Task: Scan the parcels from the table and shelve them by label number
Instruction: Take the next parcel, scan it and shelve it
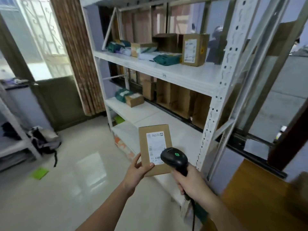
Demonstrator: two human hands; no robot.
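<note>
My left hand (137,170) grips the lower left corner of a small brown cardboard parcel (154,140), holding it upright with its white label facing me. My right hand (190,182) grips the handle of a black barcode scanner (175,158) with a green light on top. The scanner's head overlaps the parcel's lower right corner, over the label's barcode. Both are held in front of the white metal shelf rack (183,75).
The rack's upper shelf holds a brown box (194,50), green bags (166,59) and other parcels. The middle shelf has a small box (134,100) and a green bag. A wooden table corner (260,197) is at lower right. A backpack (45,140) lies on the floor at left.
</note>
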